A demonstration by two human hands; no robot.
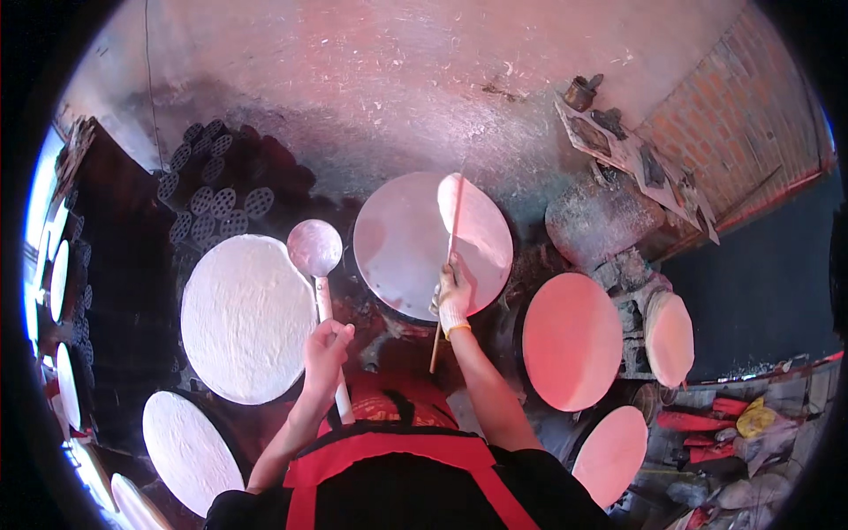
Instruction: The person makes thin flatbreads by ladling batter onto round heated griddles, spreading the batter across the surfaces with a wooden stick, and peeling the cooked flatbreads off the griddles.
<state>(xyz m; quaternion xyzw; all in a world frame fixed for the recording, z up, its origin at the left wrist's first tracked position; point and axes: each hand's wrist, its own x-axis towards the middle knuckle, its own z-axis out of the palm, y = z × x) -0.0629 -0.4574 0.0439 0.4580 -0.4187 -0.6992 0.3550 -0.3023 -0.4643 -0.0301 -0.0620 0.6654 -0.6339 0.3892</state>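
My left hand (329, 351) grips the pale handle of a large metal ladle (315, 248), its bowl at the right edge of a round griddle covered by a white batter sheet (248, 318). Wearing a fingerless-looking white glove, my right hand (454, 291) holds a long thin stick (434, 348) over the centre griddle (397, 265). A white batter patch (474, 222) lies at that griddle's upper right, partly behind the stick. Whether the stick touches it, I cannot tell. To the right is a round griddle with a smooth pinkish sheet (573, 341).
Pierced coal briquettes (223, 202) are stacked at the upper left. More round sheets stand at the lower left (192, 450), lower right (611, 457) and far right (669, 339). A cluttered board (629, 169) lies by the wall.
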